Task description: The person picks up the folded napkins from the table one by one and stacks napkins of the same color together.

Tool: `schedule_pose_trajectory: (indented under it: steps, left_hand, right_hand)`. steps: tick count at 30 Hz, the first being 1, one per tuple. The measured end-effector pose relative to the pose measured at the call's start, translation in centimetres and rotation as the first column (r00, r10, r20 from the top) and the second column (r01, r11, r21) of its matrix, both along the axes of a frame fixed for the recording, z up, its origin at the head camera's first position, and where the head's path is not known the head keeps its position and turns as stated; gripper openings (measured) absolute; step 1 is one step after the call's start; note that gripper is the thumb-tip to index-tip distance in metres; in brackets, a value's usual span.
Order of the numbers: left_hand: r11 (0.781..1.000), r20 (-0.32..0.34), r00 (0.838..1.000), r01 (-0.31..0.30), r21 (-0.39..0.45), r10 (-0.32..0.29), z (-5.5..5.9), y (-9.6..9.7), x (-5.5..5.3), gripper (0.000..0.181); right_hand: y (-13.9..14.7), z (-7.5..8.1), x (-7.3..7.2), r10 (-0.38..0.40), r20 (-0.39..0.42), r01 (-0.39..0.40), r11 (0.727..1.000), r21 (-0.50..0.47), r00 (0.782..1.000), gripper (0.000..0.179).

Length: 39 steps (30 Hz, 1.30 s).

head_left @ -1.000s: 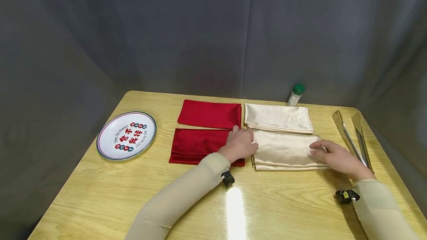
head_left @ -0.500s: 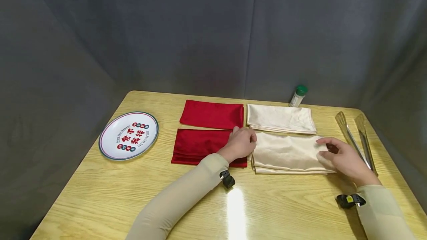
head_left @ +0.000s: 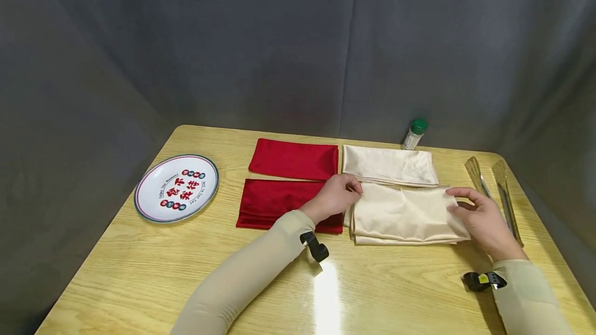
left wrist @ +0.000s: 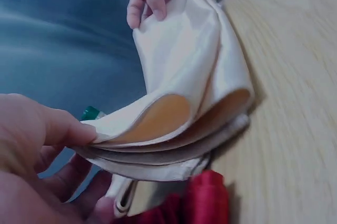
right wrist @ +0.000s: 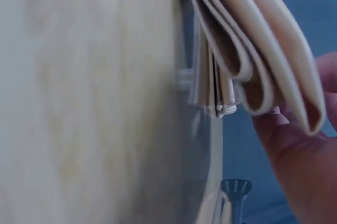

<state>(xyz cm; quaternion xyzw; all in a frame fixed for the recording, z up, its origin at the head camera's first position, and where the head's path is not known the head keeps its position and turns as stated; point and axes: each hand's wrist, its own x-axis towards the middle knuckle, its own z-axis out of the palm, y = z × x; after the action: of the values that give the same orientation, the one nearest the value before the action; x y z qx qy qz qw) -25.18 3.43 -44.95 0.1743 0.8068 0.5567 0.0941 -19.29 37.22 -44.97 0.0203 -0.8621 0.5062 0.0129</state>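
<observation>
A folded cream satin cloth (head_left: 410, 213) spans the space between my two hands in the head view. My left hand (head_left: 332, 198) pinches its left end between thumb and fingers, its layers fanning apart in the left wrist view. At the opposite end, my right hand (head_left: 486, 224) grips the far right corner. The right wrist view has the cloth's looped folds (right wrist: 258, 66) raised off the wooden table, with the fingers (right wrist: 289, 150) around them. Behind it lies a second folded cream cloth (head_left: 388, 164). Left of it, a folded red cloth (head_left: 274, 198) lies partly under my left forearm and hand.
Another folded red cloth (head_left: 295, 159) lies farther back. A white plate with printed characters (head_left: 153, 187) sits at the left. Metal tongs with slotted ends (head_left: 504, 190) lie right of my right hand. A green-capped bottle (head_left: 414, 136) stands at the table's back edge.
My left fingers have come round the cream cloth's left edge and raised it slightly. My right hand has closed on the right end, and the cloth looks lifted and a little nearer.
</observation>
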Motion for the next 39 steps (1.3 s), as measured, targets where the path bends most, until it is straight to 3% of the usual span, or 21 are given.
schedule_pose_trajectory:
  steps: [7, 11, 17, 22, 24, 29, 35, 39]
  left_hand:
    - [0.998, 0.023, 1.000, 0.006, 0.063, -0.007, 1.9, -0.2, -0.4, 0.010]
    - [0.992, 0.074, 0.997, -0.006, 0.128, -0.004, 2.8, -0.4, -1.1, 0.010]
    - [0.983, 0.135, 0.991, -0.021, 0.181, -0.003, 3.7, -0.5, -2.8, 0.006]
    - [0.976, 0.181, 0.983, -0.067, 0.205, 0.029, 4.3, -0.5, -4.6, 0.009]
    - [0.976, 0.191, 0.981, -0.082, 0.203, 0.043, 4.4, -0.5, -5.2, 0.011]
    - [0.986, 0.170, 0.984, -0.071, 0.149, 0.045, 4.3, -0.4, -6.4, 0.020]
    - [0.988, 0.149, 0.987, -0.079, 0.131, 0.059, 3.8, -0.3, -7.7, 0.032]
    - [0.979, 0.196, 0.978, -0.106, 0.177, 0.070, 3.7, -0.1, -8.4, 0.041]
  right_hand:
    - [-0.5, 1.6, -0.5, -0.064, -0.021, 0.064, 0.998, 0.006, 0.998, 0.032]
    - [-0.8, 2.5, -1.1, -0.119, -0.034, 0.119, 0.993, -0.001, 0.992, 0.031]
    - [-1.0, 3.1, -1.9, -0.195, -0.026, 0.193, 0.978, -0.077, 0.980, 0.030]
    - [-1.4, 3.8, -3.4, -0.236, -0.013, 0.232, 0.963, -0.134, 0.972, 0.033]
    - [-1.7, 4.1, -4.2, -0.250, 0.000, 0.247, 0.954, -0.169, 0.968, 0.033]
    - [-2.5, 4.4, -6.2, -0.275, 0.043, 0.273, 0.899, -0.342, 0.961, 0.028]
    - [-3.7, 4.0, -8.5, -0.340, 0.039, 0.332, 0.877, -0.347, 0.940, 0.026]
    - [-4.2, 3.6, -9.9, -0.384, 0.024, 0.363, 0.849, -0.383, 0.923, 0.026]
